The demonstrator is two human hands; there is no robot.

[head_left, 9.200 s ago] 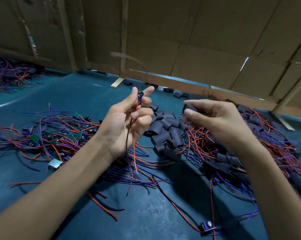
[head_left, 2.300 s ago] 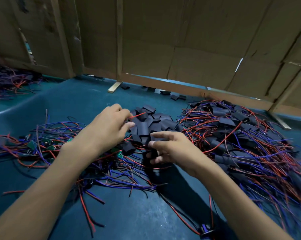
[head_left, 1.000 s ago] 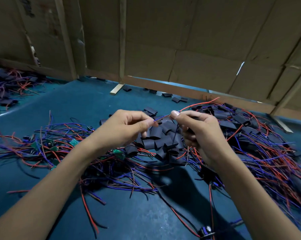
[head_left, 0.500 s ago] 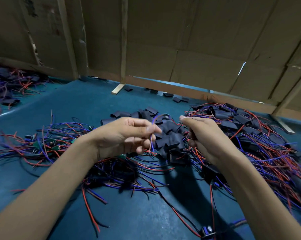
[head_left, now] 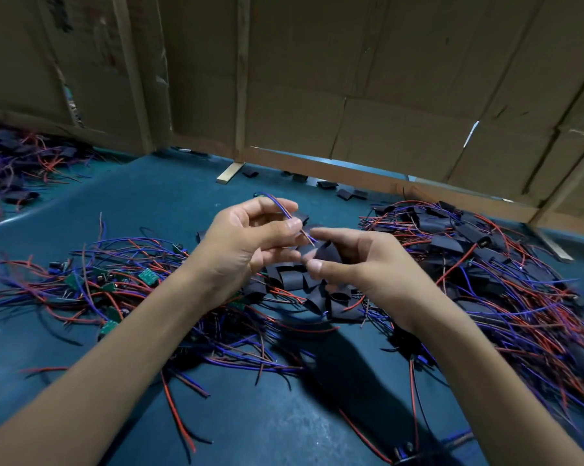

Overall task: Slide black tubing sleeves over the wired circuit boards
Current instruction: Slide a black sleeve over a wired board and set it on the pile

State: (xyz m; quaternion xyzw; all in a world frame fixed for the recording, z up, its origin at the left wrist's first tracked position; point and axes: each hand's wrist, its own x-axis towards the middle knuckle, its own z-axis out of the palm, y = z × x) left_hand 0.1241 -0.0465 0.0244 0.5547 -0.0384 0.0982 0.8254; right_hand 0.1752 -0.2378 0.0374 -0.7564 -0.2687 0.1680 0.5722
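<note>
left hand (head_left: 246, 243), raised at centre frame: thumb and forefinger pinched a thin pair of wires (head_left: 285, 213), red and blue, tips pointing toward 4 o'clock. right hand (head_left: 357, 260), just beside at 3 o'clock: fingers curled round a black sleeve (head_left: 327, 252), its mouth at the wire tips. loose sleeves (head_left: 304, 290) heaped on the blue table (head_left: 283, 415) below both hands. bare green boards with wires (head_left: 115, 280) spread at 9 o'clock; sleeved pieces in a tangle (head_left: 485, 270) at 3 o'clock. cardboard wall (head_left: 351, 95) at 12 o'clock.
</note>
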